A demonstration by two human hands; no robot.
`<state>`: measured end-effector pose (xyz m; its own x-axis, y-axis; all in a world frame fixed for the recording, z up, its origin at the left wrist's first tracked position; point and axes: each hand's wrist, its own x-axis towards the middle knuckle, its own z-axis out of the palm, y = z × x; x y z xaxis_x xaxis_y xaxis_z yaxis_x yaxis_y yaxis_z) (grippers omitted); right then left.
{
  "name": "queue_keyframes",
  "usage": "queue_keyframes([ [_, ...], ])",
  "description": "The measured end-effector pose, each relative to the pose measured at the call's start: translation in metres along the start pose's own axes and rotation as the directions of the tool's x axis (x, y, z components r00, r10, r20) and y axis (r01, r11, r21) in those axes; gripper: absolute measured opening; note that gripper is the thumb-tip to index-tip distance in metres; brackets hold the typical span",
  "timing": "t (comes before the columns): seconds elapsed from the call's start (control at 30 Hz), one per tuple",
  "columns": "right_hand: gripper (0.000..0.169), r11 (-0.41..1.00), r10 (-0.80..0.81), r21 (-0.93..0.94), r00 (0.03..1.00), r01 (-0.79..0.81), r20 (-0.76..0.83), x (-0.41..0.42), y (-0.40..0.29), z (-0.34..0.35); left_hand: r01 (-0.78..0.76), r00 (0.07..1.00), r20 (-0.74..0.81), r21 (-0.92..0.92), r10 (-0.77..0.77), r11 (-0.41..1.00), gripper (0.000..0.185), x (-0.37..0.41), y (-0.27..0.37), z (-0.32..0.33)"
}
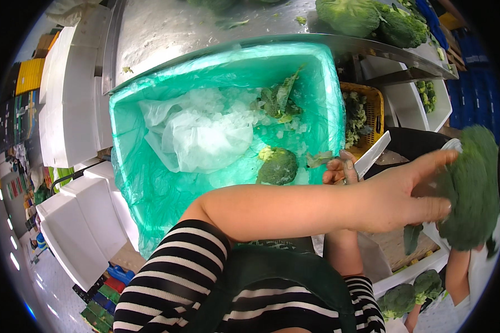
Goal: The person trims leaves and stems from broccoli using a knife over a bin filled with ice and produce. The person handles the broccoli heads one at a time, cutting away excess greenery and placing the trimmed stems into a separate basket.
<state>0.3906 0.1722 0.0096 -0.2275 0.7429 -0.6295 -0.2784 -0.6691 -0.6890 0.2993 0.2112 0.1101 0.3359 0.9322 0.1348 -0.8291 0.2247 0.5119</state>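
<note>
My left hand (404,200) reaches across to the right on a bare forearm. Its spread fingers and thumb grip the near side of a large, blurred broccoli head (473,191); its far side and stem are hidden. Beyond the forearm, my right hand (341,170) is closed on a knife, whose broad blade (373,154) points up and right; the handle is mostly hidden. A broccoli leaf (318,159) lies beside its fingers. Another broccoli head (278,165) rests in a bin lined with green plastic (229,54), near crushed ice (216,112), a clear plastic sheet (208,141) and loose leaves (279,100).
A steel table (162,33) with broccoli heads (350,18) borders the bin's far side. A yellow crate (375,112) of trimmings stands right of it. White foam boxes (83,216) are stacked left. At lower right, another person's arm (458,270) is near broccoli heads (400,299).
</note>
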Motion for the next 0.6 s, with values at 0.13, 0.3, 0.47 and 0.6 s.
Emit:
queue_keyframes([
  [0.13,0.028,0.869,-0.087,0.488,0.996,0.086,-0.020,0.000,0.008,-0.006,-0.001,0.969,-0.225,0.405,0.101,0.914,0.040,-0.045,0.036,-0.020],
  [0.3,0.030,0.973,-0.208,0.100,0.978,0.210,-0.023,-0.006,-0.003,0.006,0.344,0.515,-0.697,0.701,0.499,0.625,0.037,-0.111,0.023,-0.184],
  [0.47,0.031,0.976,-0.208,0.075,0.977,0.205,0.034,-0.010,0.000,0.015,0.706,0.635,-0.569,0.702,0.522,-0.093,0.083,-0.116,-0.025,-0.282],
  [0.6,0.030,0.979,-0.197,0.053,0.980,0.196,0.024,-0.015,0.000,0.026,0.686,0.662,-0.559,0.720,0.500,-0.103,0.090,-0.102,-0.015,-0.285],
])
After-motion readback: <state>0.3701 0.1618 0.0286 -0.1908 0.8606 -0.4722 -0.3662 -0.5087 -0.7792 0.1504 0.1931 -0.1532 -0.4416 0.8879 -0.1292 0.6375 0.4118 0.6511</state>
